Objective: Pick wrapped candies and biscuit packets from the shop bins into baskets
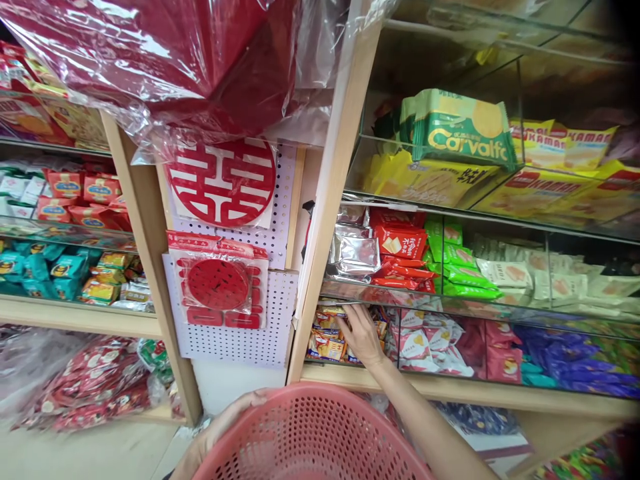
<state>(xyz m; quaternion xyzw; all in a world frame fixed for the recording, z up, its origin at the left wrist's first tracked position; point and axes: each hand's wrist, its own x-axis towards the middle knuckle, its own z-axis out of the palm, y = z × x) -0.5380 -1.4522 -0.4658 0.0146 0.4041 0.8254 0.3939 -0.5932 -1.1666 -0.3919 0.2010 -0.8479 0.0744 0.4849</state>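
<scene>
My left hand [227,417] grips the left rim of a pink perforated plastic basket [320,417] at the bottom of the view. The basket's near part is cut off by the frame. My right hand [363,333] reaches over the basket to the lower shelf, its fingers stretched out at the clear front edge of a bin. Small orange-and-yellow snack packets [326,345] lie right by those fingers, partly covered by the hand. Just right of it are white-and-pink packets [415,347]. Nothing shows held in the right hand.
Silver packets [355,250] and red packets [400,240] fill the bin above. A green Carvalfo pack [460,130] stands higher. A wooden upright [333,167] borders the shelves. Red round decorations [223,183] hang on the pegboard, below a large plastic-wrapped red item [190,60].
</scene>
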